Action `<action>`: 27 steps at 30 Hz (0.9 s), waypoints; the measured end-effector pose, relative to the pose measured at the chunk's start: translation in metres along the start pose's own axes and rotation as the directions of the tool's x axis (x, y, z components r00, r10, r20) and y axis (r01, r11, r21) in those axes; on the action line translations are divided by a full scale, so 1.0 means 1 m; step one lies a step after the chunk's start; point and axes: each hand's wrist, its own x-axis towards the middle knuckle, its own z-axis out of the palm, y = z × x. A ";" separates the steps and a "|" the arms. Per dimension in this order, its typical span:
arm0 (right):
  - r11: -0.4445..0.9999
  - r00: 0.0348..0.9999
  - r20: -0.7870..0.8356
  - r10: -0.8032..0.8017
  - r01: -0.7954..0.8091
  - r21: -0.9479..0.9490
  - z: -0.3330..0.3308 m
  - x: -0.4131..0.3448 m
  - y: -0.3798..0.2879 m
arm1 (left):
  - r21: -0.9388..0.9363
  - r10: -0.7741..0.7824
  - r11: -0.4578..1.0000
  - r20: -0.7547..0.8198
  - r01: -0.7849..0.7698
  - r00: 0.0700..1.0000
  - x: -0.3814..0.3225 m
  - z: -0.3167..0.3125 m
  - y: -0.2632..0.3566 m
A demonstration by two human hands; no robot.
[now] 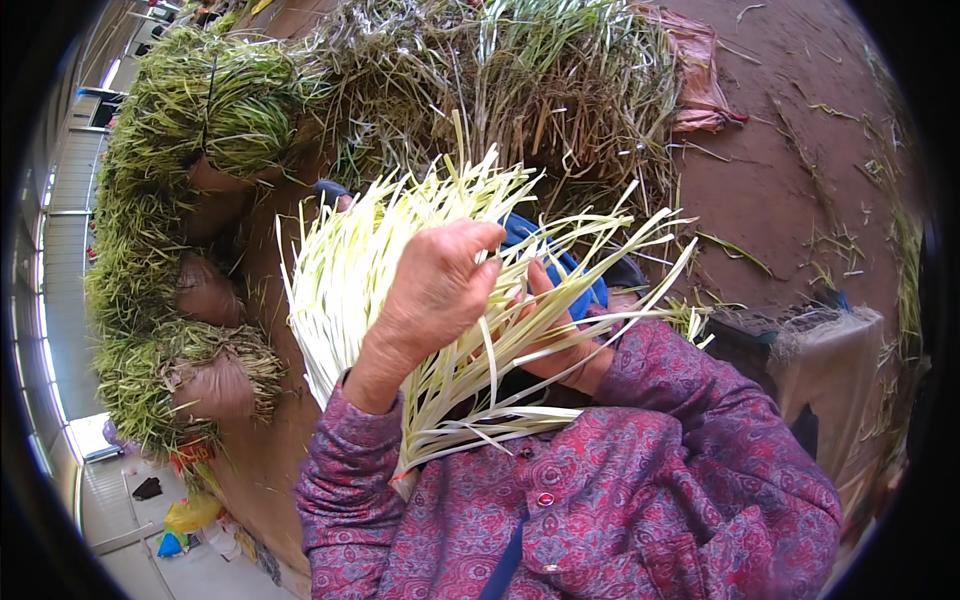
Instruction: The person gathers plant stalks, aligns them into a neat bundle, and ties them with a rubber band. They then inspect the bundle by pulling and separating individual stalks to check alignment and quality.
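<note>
A large sheaf of long, flat, pale yellow-green leaves fans across my lap, with white stalks at its lower left. My left hand is over the sheaf, back upward, its fingers curled and pinching leaves by the thumb. Palm up, my right hand cradles a loose bunch of leaves to the right; leaves partly hide its fingers. Below my hands, white stalk ends with a red band rest against my patterned jacket. Something blue shows behind the leaves.
Wrapped bundles of green leaves line the left side. A heap of straw-like leaves lies ahead, beside a reddish sack. A covered block-like object stands at right on brown ground. Plastic bags lie at lower left.
</note>
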 end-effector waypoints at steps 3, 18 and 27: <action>0.999 0.999 0.025 0.042 -0.041 -0.004 -0.001 0.000 -0.001 | 0.098 0.031 0.995 0.039 -0.035 0.999 -0.010 0.021 -0.018; 0.935 0.992 0.112 0.064 -0.020 -0.354 0.005 -0.019 -0.004 | -0.039 -0.157 0.987 -0.108 0.153 0.982 0.007 0.027 -0.023; 0.996 0.997 -0.051 0.053 -0.057 -0.074 0.008 -0.010 -0.009 | -0.117 0.018 0.993 0.133 -0.003 0.991 0.035 -0.022 0.039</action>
